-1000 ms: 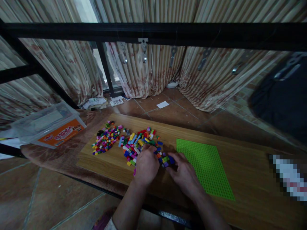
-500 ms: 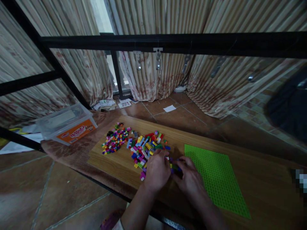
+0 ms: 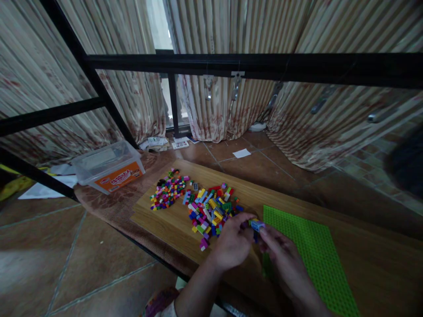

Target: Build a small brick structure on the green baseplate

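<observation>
My left hand (image 3: pixel 233 244) and my right hand (image 3: pixel 280 248) meet in front of the brick pile. Between their fingertips is a small cluster of toy bricks (image 3: pixel 257 225), with light blue, yellow and purple showing. Both hands are closed on it, and the fingers hide part of it. Left of my left hand lies a loose heap of mixed toy bricks (image 3: pixel 211 209). A second heap of smaller pieces (image 3: pixel 169 190) sits farther left. The green baseplate (image 3: pixel 310 251) lies flat on the wooden board, partly under my right hand and forearm in this view.
The wooden board (image 3: pixel 148 215) rests on a brown cloth (image 3: pixel 109 218). A clear plastic box (image 3: pixel 107 165) with an orange label stands at the left. Black metal bars (image 3: pixel 214 64) cross in front of striped curtains (image 3: pixel 211 110). White paper (image 3: pixel 242 153) lies on the tiled floor.
Both hands have moved slightly right with the brick cluster, lifting and turning it so a light blue brick shows. The camera view has shifted a little to the left.
</observation>
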Demonstrator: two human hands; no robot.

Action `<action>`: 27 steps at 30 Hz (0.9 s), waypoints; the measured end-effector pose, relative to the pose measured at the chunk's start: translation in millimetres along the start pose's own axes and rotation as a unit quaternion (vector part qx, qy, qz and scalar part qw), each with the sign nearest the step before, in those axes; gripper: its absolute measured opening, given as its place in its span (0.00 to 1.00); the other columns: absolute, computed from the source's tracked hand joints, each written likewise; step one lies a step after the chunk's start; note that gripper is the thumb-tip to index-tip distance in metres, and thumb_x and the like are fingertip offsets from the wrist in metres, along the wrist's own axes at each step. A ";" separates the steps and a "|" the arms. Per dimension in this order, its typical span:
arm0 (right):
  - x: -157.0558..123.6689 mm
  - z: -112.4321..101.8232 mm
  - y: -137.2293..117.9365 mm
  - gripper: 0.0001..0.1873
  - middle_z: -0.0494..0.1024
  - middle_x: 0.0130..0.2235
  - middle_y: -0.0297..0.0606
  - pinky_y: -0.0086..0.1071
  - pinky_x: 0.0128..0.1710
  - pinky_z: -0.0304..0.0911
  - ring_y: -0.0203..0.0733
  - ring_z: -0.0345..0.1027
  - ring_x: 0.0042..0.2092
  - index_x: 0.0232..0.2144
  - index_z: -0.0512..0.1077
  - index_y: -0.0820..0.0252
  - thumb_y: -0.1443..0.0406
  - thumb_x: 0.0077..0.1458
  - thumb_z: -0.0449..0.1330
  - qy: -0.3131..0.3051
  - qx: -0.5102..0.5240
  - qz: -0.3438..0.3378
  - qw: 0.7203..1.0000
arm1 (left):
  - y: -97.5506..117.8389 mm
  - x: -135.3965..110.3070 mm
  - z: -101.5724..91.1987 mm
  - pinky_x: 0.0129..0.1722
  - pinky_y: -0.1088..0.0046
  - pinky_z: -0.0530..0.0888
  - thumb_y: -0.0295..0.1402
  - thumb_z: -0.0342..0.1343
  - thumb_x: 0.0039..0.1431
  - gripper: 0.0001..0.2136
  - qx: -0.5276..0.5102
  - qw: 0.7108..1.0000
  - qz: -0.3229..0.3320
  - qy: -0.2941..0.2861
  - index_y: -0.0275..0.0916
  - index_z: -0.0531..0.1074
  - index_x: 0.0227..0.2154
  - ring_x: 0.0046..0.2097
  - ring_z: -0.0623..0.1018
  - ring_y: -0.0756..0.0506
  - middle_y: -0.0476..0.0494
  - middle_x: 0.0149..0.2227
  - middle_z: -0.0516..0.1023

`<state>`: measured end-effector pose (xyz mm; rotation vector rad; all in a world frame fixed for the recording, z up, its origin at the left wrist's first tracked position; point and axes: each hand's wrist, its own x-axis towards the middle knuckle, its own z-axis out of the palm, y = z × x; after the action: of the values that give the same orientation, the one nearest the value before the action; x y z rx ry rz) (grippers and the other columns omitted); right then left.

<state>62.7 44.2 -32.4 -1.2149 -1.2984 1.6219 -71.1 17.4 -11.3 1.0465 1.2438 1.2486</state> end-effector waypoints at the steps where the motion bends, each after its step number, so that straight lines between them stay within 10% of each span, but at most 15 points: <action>1: -0.6 -0.1 0.5 0.17 0.72 0.29 0.34 0.30 0.30 0.58 0.38 0.62 0.31 0.35 0.76 0.57 0.50 0.51 0.62 -0.008 0.030 0.007 0.999 | 0.9 -0.1 1.0 0.30 0.74 0.72 0.24 0.47 0.57 0.12 -0.035 0.999 0.001 -0.024 0.37 0.73 0.39 0.27 0.75 0.49 0.49 0.26 0.76; 6: -1.8 -0.8 0.8 0.16 0.70 0.26 0.32 0.29 0.28 0.56 0.35 0.59 0.29 0.31 0.76 0.57 0.51 0.53 0.61 -0.037 0.093 0.014 0.995 | 2.6 -0.9 1.3 0.30 0.72 0.73 0.27 0.49 0.58 0.07 -0.081 0.995 0.016 -0.061 0.37 0.71 0.37 0.26 0.74 0.49 0.49 0.25 0.74; 11: 1.6 -0.4 -3.9 0.17 0.69 0.24 0.31 0.28 0.27 0.56 0.34 0.59 0.27 0.33 0.77 0.57 0.50 0.53 0.60 0.026 0.015 -0.035 0.999 | -2.9 1.7 -3.2 0.35 0.75 0.71 0.28 0.53 0.57 0.04 0.040 0.998 0.038 0.032 0.37 0.71 0.34 0.33 0.74 0.49 0.48 0.31 0.75; 27: 1.3 -7.1 0.7 0.14 0.77 0.46 0.38 0.37 0.48 0.67 0.42 0.71 0.48 0.47 0.74 0.50 0.62 0.58 0.58 0.020 -0.205 -0.269 0.941 | -2.1 -1.1 -5.2 0.37 0.75 0.71 0.26 0.51 0.57 0.09 0.066 0.997 0.043 -0.006 0.38 0.73 0.38 0.36 0.76 0.48 0.47 0.34 0.77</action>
<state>69.2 47.3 -33.7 -0.9871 -1.8090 0.9582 -76.0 15.6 -13.7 1.2122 1.2968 1.2366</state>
